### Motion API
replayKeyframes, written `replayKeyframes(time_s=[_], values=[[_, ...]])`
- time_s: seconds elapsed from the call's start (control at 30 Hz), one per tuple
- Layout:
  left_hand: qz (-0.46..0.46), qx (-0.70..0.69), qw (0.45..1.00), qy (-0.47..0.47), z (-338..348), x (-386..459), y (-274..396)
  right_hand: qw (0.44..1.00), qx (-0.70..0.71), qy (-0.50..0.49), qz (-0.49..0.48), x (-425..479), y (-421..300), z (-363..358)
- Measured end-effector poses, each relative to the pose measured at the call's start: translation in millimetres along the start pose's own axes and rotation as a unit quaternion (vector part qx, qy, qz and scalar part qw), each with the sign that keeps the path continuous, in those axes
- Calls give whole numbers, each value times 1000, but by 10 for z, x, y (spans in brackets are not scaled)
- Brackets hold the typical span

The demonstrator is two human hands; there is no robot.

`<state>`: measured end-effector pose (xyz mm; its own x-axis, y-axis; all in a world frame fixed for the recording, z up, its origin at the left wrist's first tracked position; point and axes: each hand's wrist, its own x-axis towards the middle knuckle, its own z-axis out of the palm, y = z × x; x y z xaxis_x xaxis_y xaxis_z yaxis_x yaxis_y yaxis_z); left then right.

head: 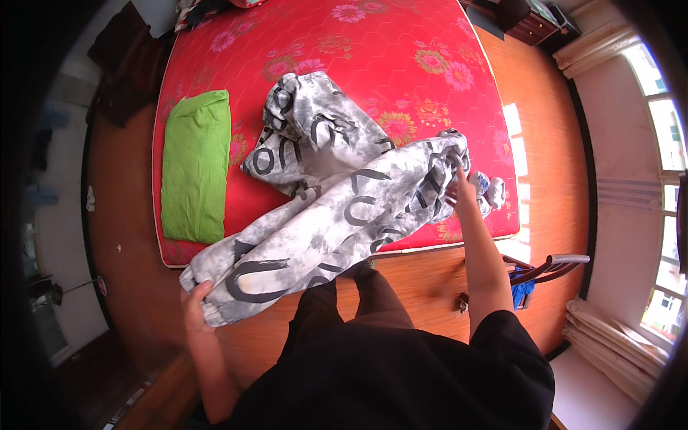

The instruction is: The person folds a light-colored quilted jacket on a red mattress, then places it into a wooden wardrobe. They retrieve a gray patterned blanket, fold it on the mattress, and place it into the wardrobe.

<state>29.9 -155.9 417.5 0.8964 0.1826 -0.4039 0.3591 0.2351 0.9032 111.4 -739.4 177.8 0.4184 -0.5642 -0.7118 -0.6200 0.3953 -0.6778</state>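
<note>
A grey-and-white patterned cloth (322,231) with black brush-like marks stretches diagonally between my two hands. My left hand (198,306) grips its lower-left end, thumb on top, in front of the bed's edge. At the upper-right end, my right hand (461,189) is closed on the bunched fabric, its fingers partly hidden in the folds. The far part of the cloth lies crumpled on the red floral mattress (376,48). Whether it is one piece or a garment I cannot tell.
A folded green cloth or pillow (196,166) lies on the mattress's left side. Rolled grey-white items (497,193) sit near its right edge. A chair or stand with a curved rail (567,259) and blue cloth is on the right. A dark cabinet (529,24) stands at the back right.
</note>
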Motion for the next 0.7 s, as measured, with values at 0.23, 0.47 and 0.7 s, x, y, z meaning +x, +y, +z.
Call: replayKeyframes(time_s=[0.23,0.47,0.7], values=[[39,51,997,43,844,-321,657,998,-52,-18,8,587,-965,365],[99,113,988,36,1316,-449,883,976,-204,-47,-60,1264,-834,372],[49,15,997,52,1218,-450,1508,964,251,-57,67,864,-382,-107]])
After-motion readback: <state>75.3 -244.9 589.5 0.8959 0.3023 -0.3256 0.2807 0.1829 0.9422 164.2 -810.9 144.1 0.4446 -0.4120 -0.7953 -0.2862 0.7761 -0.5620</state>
